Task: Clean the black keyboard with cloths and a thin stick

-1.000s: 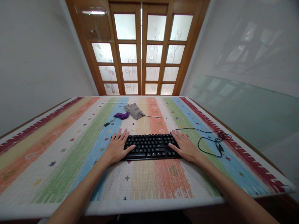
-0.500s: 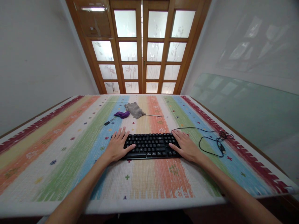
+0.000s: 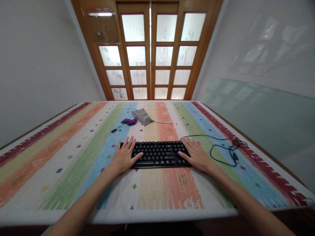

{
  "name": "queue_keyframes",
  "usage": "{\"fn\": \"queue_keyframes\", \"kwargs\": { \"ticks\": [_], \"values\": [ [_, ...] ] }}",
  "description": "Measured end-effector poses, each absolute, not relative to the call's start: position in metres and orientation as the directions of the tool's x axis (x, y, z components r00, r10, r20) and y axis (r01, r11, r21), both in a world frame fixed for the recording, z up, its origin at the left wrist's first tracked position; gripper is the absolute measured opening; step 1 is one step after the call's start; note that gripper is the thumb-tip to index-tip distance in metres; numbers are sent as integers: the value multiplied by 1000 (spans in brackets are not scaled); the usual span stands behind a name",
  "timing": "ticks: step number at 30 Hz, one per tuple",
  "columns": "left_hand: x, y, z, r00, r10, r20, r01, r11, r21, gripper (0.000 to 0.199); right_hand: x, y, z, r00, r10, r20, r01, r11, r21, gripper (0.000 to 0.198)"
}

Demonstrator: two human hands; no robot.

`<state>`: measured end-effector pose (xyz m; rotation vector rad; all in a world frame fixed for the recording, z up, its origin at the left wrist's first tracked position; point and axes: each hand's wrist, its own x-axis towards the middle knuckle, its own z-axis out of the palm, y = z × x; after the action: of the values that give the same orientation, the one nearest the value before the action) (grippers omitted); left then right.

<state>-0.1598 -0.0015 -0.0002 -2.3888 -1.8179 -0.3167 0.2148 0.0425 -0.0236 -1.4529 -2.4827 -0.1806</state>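
A black keyboard (image 3: 157,154) lies flat on the striped cloth in front of me. My left hand (image 3: 125,155) rests over its left end, fingers spread and the thumb lying across the lower keys. Over the right end lies my right hand (image 3: 195,154), also with fingers outstretched and the thumb pointing inward on the keys. Parts of both keyboard ends are hidden under the palms. From the back right of the keyboard a black cable (image 3: 216,147) runs out into a loose tangle, with its plug (image 3: 235,158) on the cloth.
Beyond the keyboard lie a grey knitted piece (image 3: 142,117) with a thin needle-like rod (image 3: 162,122), a purple yarn bundle (image 3: 129,121) and a small black object (image 3: 114,130). The striped tablecloth (image 3: 81,170) covers the table. Wooden glazed doors (image 3: 150,65) stand behind.
The view has shifted very slightly. Both hands stay spread on the keyboard ends, and the keyboard has not visibly moved on the cloth.
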Motion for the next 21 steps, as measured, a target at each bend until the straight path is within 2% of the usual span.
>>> {"fn": "queue_keyframes", "kwargs": {
  "ticks": [7, 21],
  "values": [
    [-162, 0, 1, 268, 948, 169, 959, -279, 44, 85, 215, 43, -24, -462, 836, 296, 869, 493, -37, 76],
    [-164, 2, 3, 254, 961, 111, 964, -261, 45, 83, 216, 45, -26, -493, 822, 286, 858, 513, 5, 76]
  ]
}}
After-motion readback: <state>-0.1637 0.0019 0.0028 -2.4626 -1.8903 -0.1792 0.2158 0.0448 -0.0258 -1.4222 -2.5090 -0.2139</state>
